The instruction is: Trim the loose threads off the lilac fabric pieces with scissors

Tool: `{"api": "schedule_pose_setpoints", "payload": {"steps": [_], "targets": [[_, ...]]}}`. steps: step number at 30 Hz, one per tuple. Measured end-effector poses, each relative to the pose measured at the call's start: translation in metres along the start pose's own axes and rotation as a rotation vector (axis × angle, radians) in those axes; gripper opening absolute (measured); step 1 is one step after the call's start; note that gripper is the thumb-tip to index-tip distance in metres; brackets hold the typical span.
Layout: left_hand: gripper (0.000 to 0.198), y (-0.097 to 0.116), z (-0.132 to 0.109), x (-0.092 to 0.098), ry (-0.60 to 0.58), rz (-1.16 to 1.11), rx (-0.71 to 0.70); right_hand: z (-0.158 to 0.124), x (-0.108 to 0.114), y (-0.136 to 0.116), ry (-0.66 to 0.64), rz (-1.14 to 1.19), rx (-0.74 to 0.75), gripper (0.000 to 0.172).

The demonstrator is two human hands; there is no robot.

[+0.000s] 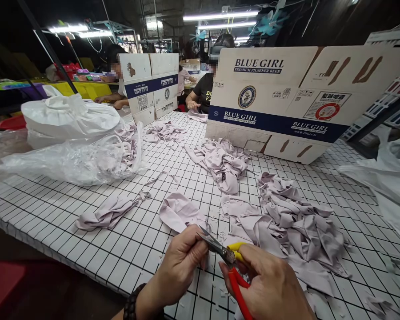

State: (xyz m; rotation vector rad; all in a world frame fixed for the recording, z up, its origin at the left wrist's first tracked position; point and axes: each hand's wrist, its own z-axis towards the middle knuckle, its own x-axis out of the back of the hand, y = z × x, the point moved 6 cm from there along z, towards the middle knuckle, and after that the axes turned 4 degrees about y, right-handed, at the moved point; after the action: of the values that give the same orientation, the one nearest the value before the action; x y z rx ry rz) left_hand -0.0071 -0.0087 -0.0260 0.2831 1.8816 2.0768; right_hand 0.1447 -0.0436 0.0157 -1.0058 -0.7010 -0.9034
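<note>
At the near table edge, bottom centre, snips (224,252) with red and yellow handles are clamped in the right hand (270,284), grey blades slightly parted and pointed up-left. The left hand (182,262) is curled shut at the blade tips; what is pinched cannot be told.

The table (86,249) is white with a black grid and littered with tiny fabric snippets. The room is a dim workshop lit by tube lights overhead.

A lilac fabric heap (296,222) lies just right of the hands, and 1 loose lilac piece (180,211) just above the left hand. A clear plastic bag (70,162) is seen far left, with a white bundle (66,118) behind it. The view behind is blocked by 2 upright beer cartons (286,102), and 2 seated people (203,91) are partly hidden.
</note>
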Motion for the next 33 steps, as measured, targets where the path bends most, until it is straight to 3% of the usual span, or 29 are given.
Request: {"api": "schedule_pose_setpoints", "payload": {"steps": [11,14,18,21,23,25,28,29,31,33], "targets": [[0.027,-0.004,0.001,0.001,0.006,-0.132,0.047,0.002,-0.005,0.003,-0.066,0.028,-0.061,0.047],[0.027,-0.004,0.001,0.001,0.009,-0.171,0.059,0.002,-0.01,0.008,-0.14,0.082,-0.116,0.047],[0.03,-0.004,0.002,0.002,0.023,-0.231,0.085,0.001,-0.022,0.027,-0.319,0.386,-0.313,0.044],[0.031,-0.007,0.005,0.0,0.022,-0.303,0.128,0.003,-0.037,0.041,-0.341,0.68,-0.502,0.029],[0.033,-0.008,0.005,0.0,0.026,-0.371,0.146,0.005,-0.056,0.044,-0.364,0.761,-0.561,0.042],[0.035,-0.007,0.005,0.003,0.046,-0.397,0.132,0.009,-0.077,0.04,-0.39,0.804,-0.551,0.045],[0.029,-0.006,-0.001,0.019,0.157,-0.299,0.093,0.017,-0.093,0.027,-0.344,0.958,-0.533,0.026],[0.03,-0.007,-0.004,0.024,0.204,-0.236,0.093,0.021,-0.093,0.022,-0.319,1.028,-0.536,0.027],[0.055,-0.011,-0.008,0.03,0.24,-0.145,0.123,0.028,-0.084,0.009,-0.29,1.169,-0.53,0.03],[0.063,-0.016,-0.009,0.024,0.135,-0.124,0.174,0.034,-0.071,-0.007,-0.314,1.258,-0.503,0.034]]}}
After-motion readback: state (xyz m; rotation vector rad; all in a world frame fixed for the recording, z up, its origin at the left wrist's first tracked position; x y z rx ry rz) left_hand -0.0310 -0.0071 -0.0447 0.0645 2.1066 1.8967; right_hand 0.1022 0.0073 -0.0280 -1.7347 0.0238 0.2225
